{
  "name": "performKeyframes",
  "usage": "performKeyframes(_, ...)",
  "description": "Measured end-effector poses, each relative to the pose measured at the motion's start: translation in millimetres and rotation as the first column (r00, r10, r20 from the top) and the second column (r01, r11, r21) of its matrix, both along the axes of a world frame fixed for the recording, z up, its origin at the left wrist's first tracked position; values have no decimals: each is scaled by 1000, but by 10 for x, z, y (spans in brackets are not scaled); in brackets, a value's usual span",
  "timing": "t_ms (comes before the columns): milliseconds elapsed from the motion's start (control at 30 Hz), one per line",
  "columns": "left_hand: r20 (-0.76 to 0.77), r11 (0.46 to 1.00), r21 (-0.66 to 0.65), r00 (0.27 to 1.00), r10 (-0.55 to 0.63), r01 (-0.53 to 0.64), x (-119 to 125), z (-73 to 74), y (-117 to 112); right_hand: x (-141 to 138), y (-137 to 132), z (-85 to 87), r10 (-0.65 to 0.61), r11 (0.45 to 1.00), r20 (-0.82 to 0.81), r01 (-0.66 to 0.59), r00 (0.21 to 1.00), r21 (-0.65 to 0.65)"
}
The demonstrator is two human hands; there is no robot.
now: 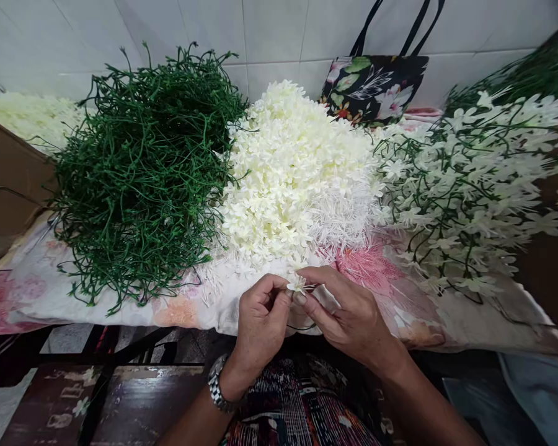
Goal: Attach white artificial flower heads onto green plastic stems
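Right hand [353,310] pinches 1 partly hidden white flower [296,283]; cannot tell whether left hand [263,314] does.

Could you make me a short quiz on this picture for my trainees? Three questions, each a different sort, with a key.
1. Multiple choice: what is at the fingertips of the left hand and the right hand?
a) a pair of scissors
b) a small white flower
c) a spool of thread

2. True or false: in the picture, the heap of green stems lies to the left of the big pile of white blossoms.

3. Fill in the blank: the watch is worn on the ____ wrist.

Key: 1. b; 2. true; 3. left
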State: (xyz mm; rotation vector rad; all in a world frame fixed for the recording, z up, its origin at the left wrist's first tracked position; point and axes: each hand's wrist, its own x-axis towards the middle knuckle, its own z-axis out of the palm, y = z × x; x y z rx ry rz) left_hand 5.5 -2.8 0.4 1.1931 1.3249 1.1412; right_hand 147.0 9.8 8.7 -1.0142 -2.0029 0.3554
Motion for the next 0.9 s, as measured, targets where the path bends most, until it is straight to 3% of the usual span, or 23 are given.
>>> performKeyframes(167, -33, 1000, 5, 999, -3, 4, 3, -2, -4, 17, 19, 17, 52, 998, 24, -51, 998, -35)
performKeyframes(600, 55, 999, 12, 998, -41, 40, -41, -22, -14, 5, 31, -31, 30, 983, -45, -37, 999, -179)
performKeyframes(900, 128, 994, -96, 991, -32, 45, -42, -46, -7, -3, 56, 19, 58, 993, 10, -57, 998, -104)
